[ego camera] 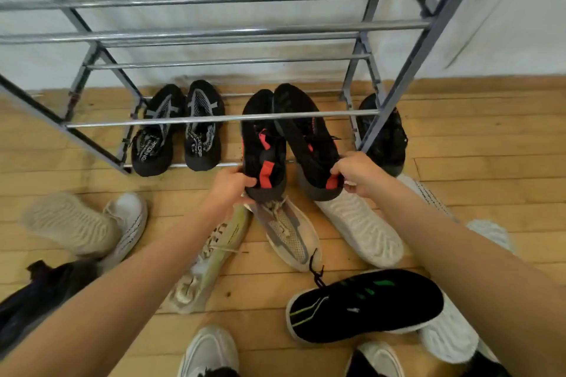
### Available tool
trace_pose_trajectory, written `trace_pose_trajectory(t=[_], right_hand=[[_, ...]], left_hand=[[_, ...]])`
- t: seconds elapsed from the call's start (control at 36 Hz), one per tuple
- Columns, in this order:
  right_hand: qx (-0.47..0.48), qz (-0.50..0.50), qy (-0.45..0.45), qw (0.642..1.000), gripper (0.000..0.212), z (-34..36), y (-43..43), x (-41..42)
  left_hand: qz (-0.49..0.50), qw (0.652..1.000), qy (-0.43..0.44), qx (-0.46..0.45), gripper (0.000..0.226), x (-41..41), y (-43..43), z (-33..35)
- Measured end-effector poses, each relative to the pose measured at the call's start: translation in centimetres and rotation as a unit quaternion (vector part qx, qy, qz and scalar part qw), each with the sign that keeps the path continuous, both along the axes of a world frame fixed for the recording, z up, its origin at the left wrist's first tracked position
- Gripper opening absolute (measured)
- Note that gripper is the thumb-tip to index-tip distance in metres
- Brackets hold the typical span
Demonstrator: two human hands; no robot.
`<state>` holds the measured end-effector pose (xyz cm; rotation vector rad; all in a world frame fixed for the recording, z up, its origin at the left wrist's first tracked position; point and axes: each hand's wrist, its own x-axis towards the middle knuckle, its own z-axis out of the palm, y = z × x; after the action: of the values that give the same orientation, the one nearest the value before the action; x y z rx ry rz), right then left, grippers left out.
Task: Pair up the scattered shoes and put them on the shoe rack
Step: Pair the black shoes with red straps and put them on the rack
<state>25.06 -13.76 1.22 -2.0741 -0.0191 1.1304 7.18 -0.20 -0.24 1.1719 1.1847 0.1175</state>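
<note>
Loose shoes (367, 304) crowd the floor (254, 288); left hand (232, 185) and right hand (356, 173) grip black-red shoes (263, 144) at the rack's front rail (202, 165).

A black shoe (395, 139) hides partly behind the rack post (410, 64), and a blurred dark shoe (46, 291) runs off the left edge.

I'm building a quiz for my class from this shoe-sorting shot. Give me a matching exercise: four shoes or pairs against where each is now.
Things:
1. black-and-grey pair
2. black-and-red pair
3. black shoe with green stripes
4. beige shoe at far left

Places:
A. sole up on the floor
B. heels gripped by the left hand and right hand
C. upper showing, on the floor by the right forearm
D. on the shoe rack's bottom rails

Pairs: 1-D, 2-B, 3-C, 4-A
</note>
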Motion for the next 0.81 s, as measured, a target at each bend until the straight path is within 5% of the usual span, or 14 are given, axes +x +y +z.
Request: trace_pose_trajectory(t=[0.28,0.44,0.81], right_hand=[[-0.035,-0.009,-0.116,0.993,0.027,-2.1,4.3,2.8],[-0.079,-0.001,-0.157,0.984,0.029,-2.8,5.2,3.3],[-0.066,-0.037,-0.176,0.981,0.034,-4.7,6.1,3.7]], left_hand=[[0.018,1.0,0.024,0.007,0.012,5.2,5.5,-0.7],[-0.004,1.0,0.014,-0.015,0.028,6.6,5.8,-2.6],[-0.092,0.979,0.127,0.129,0.033,8.7,5.5,-4.4]])
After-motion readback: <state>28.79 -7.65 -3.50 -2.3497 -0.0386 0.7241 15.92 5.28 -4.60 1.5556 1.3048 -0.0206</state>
